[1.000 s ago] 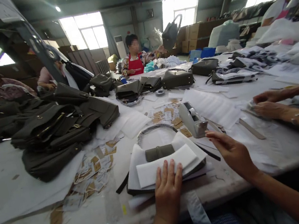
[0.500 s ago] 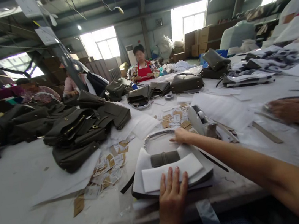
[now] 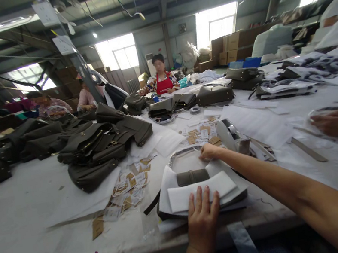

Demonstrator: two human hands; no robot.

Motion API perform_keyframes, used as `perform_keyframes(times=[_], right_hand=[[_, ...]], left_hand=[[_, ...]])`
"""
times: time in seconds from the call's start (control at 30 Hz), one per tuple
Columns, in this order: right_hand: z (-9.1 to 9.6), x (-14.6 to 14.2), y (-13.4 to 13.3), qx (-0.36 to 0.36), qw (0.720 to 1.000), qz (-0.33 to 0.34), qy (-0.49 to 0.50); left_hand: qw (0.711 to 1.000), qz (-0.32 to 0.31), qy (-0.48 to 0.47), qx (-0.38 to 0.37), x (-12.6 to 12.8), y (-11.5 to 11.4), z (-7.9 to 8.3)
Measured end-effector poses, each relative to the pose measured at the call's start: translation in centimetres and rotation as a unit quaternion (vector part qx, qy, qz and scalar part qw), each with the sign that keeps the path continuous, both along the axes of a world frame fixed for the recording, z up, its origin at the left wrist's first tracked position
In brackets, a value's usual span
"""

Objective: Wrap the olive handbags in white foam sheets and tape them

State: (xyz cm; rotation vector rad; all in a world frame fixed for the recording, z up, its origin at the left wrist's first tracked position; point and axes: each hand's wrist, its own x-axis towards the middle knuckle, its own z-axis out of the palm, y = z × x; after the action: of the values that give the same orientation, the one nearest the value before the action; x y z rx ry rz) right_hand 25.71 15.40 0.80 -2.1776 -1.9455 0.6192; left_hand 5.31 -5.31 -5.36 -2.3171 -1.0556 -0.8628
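Observation:
A handbag (image 3: 240, 196) lies on the table in front of me, wrapped at the front in white foam with its grey tab (image 3: 193, 177) showing. Over its lower front rests a folded white foam strip (image 3: 181, 198). My left hand (image 3: 203, 212) presses flat on that strip, fingers stretched out and a bangle on the wrist. My right hand (image 3: 210, 151) is closed at the right side of the upright handle (image 3: 180, 154), which is covered in shiny film. Its fingertips are partly hidden. A dark strap end (image 3: 151, 203) sticks out at the bag's left.
A tape dispenser (image 3: 232, 135) stands right of my right hand. Paper tags (image 3: 130, 185) are scattered at the left, near piled dark bags (image 3: 103, 144). At the right, another person's hands (image 3: 334, 121) work on the table. A person in a red apron (image 3: 164, 84) sits opposite.
My right index finger was stretched towards the handle and is now curled in at it. The left hand stays on the foam strip. The whole view has shifted slightly.

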Motion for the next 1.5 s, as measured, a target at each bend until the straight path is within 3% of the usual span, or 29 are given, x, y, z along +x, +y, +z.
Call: perform_keyframes(times=[0.17, 0.4, 0.53, 0.67, 0.83, 1.0, 1.3, 1.5], right_hand=[[0.2, 1.0, -0.8, -0.022, 0.991, -0.047, 0.125], [0.9, 2.4, -1.6, 0.116, 0.938, -0.090, 0.314], [2.3, 2.4, -2.3, 0.170, 0.906, -0.064, 0.382], [3.9, 2.3, -6.0, 0.186, 0.895, 0.002, 0.405], [4.0, 3.0, -13.1, 0.251, 0.912, 0.178, 0.270], [2.3, 3.6, -18.0, 0.327, 0.872, 0.329, 0.158], [-0.3, 3.4, -21.0, 0.435, 0.820, 0.372, 0.015], [-2.2, 4.2, -21.0, 0.430, 0.817, 0.384, -0.008]], left_hand=[[1.000, -0.008, 0.014, -0.011, -0.1, 0.3, 0.0], [0.999, -0.022, 0.030, -0.029, -1.2, 0.9, 0.5], [0.998, -0.022, 0.055, -0.037, -2.1, 1.2, 1.1], [0.997, -0.012, 0.067, -0.048, -2.2, 1.5, 1.3], [0.995, -0.012, 0.077, -0.061, -2.1, 1.6, 1.6], [0.994, -0.013, 0.075, -0.081, -1.9, 1.8, 2.1], [0.990, 0.011, 0.076, -0.116, -1.0, 2.5, 2.1], [0.989, 0.019, 0.065, -0.133, -0.8, 2.4, 2.6]])
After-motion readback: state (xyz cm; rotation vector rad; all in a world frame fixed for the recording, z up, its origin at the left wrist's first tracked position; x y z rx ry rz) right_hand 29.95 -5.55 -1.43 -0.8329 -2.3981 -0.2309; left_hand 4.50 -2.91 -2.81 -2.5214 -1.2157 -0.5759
